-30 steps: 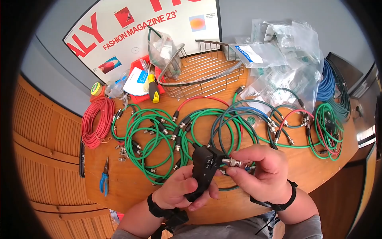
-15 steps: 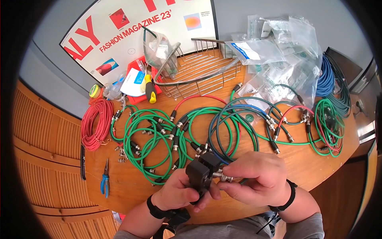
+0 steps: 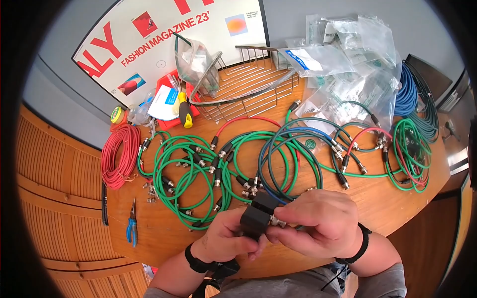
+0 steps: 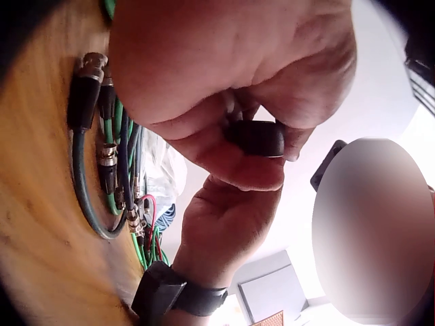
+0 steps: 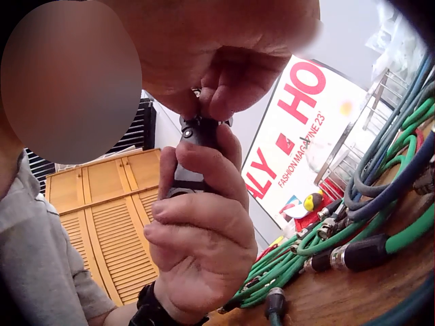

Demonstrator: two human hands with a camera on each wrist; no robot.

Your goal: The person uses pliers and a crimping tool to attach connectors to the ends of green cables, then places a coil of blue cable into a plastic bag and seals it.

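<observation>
In the head view my left hand [image 3: 221, 241] grips a black block-headed hand tool [image 3: 256, 221], which has the look of a coax cable stripper. Thumb and fingers of my right hand [image 3: 320, 218] pinch a silver BNC connector [image 3: 279, 222] close against the tool's right side. The fingertips cover much of the connector. From the right wrist view, the left fingers [image 5: 204, 217] wrap round the tool's body, and the right fingertips meet at its top end. The left wrist view shows the tool's dark rounded end [image 4: 262, 139] sticking out of the left hand.
Looped green cables [image 3: 186, 174] with BNC ends spread over the wooden table behind the hands. Blue-handled pliers [image 3: 131, 228] and a red cable coil [image 3: 120, 156] lie left. At the back stand a wire basket [image 3: 248, 97], a yellow-black screwdriver [image 3: 185, 111] and clear plastic bags [image 3: 348, 84].
The tool has turned in my left hand, so its blocky end faces the head camera more. My right hand has shifted slightly left and down with the connector, closer to the tool.
</observation>
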